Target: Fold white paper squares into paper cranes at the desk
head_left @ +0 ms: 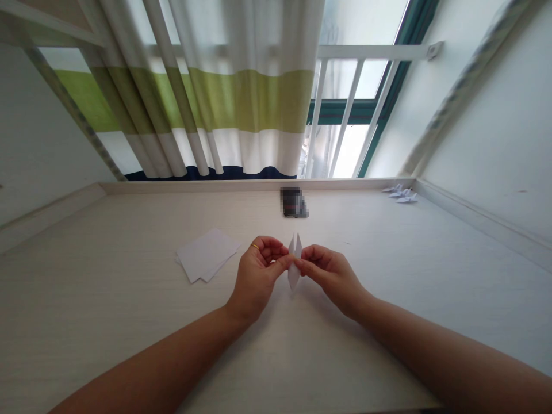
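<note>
At lower half of frame: desk (107, 322), pale wood grain, spanning the full width.
Far edge: low raised lip (194, 186) running across mid-frame; curtain (241, 98) hangs above it at upper left and centre, window (366, 115) at upper right.
Side edges: the lip carries on along the left wall (34, 144) at mid-left and the right wall (495, 144) at mid-right, both slanting toward the lower corners.
Open room: bare desk at lower left around the left forearm, a wide bare stretch right of centre out to the right lip, and a bare band between the hands and the far lip.
Sheets (207, 254): small white stack, flat, left of centre, near the left hand but apart from it.
Dark object (294, 202): blurred, at the far lip, centre; kind cannot be told.
Paper figures (401, 194): few, white, small, in the far right corner, well apart from the hands.
Folded paper (295, 259): white, narrow, held upright above the desk at frame centre, between both hands.
Left hand (256, 279): fingers curled in, thumb and forefinger pinching the folded paper's left side; ring (255, 246) on one finger.
Right hand (330, 276): fingers curled, fingertips pinching the folded paper's right side, meeting the left fingertips.
</note>
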{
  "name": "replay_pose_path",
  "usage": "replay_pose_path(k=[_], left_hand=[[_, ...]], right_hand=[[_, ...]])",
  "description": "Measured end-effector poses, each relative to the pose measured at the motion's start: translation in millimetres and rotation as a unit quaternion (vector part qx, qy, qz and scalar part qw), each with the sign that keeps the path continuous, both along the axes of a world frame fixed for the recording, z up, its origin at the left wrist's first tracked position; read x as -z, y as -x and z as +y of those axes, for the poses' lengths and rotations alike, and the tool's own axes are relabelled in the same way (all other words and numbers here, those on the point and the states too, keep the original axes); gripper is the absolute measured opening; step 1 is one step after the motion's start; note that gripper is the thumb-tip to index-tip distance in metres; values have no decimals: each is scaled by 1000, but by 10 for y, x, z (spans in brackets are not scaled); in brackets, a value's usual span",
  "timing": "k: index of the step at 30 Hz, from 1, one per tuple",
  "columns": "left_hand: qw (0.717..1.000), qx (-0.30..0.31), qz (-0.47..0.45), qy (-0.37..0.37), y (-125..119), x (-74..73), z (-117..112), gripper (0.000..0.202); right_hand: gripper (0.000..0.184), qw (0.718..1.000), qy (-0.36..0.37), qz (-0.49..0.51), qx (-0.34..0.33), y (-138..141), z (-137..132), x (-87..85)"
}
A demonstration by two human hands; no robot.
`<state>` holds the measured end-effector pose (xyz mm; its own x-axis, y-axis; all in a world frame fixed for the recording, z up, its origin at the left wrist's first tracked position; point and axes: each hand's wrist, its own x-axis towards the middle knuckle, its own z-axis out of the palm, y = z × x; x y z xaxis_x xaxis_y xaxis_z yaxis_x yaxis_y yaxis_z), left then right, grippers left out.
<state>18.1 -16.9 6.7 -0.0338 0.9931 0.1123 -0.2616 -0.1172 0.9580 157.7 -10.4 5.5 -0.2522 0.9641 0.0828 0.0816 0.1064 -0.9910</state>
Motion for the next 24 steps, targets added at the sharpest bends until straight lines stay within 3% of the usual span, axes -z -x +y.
replay_pose_path(k=[9,24], left_hand=[[998,-12,55,-19,-18,-48,-28,22],[1000,8,-18,-4,-10,24,15,25]], right_hand=[[23,1000,7,19,4,46,-23,-20],[22,999,18,25,26,32,-12,-54]])
